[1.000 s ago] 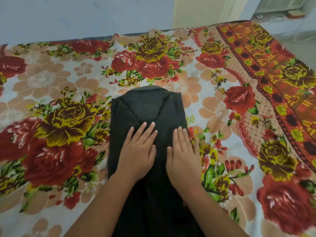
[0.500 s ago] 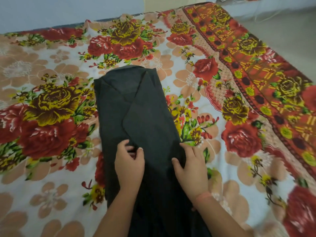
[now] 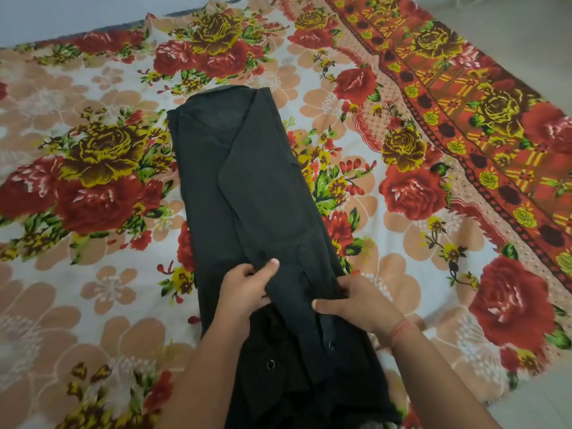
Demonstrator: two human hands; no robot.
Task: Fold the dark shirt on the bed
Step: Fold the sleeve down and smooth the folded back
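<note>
lying lengthwise down the middle of the bed, the dark shirt is stretching as a long narrow strip from its collar end at the far side towards the person at the near edge. its sides are lying folded inward, one flap crossing over the other on a slant. the left hand is grasping the shirt in its lower half, thumb on top of the cloth and fingers curled round a lifted fold. the right hand is grasping the cloth just beside it at the shirt's right edge, thumb pressing on top and fingertips tucked into the fabric. most of the shirt is lying flat beyond both hands. the shorter part is trailing back between the forearms, where one dark button and a second button are showing. a reddish thread is circling the right wrist. the floral sheet, in red, yellow and peach flowers, is covering the bed under the shirt, its orange patterned border running along the right side. pale floor is showing past that border.
</note>
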